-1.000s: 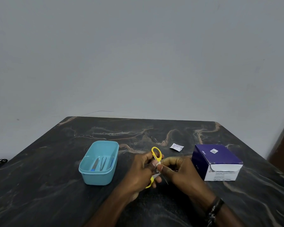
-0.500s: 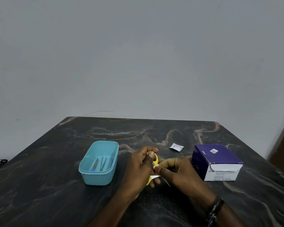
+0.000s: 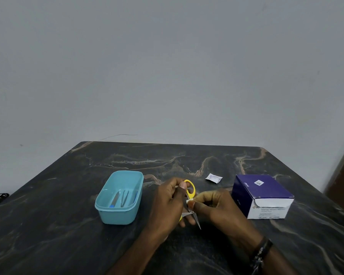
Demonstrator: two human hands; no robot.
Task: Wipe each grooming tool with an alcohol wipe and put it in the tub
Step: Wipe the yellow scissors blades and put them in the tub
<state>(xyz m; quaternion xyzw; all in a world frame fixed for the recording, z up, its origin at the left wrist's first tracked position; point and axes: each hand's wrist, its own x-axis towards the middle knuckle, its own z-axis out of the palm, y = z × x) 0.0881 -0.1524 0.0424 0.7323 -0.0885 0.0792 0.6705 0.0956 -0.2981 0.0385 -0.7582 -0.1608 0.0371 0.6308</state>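
Note:
Small scissors with yellow handles (image 3: 191,190) are held above the table by my left hand (image 3: 168,207), blades spread and pointing toward me. My right hand (image 3: 214,209) pinches a small white alcohol wipe (image 3: 189,201) against one blade near the pivot. To the left stands the light blue tub (image 3: 125,215), with tweezers and a blue-tipped metal tool lying inside it.
A purple and white box of alcohol swabs (image 3: 262,195) sits to the right of my hands. A torn white wipe sachet (image 3: 213,178) lies behind them on the dark marbled table (image 3: 48,225). A grey wall rises beyond the table's far edge.
The scissors' blades have spread apart. My right hand with the wipe has shifted slightly along the blade, and the upper yellow handle loop is exposed again.

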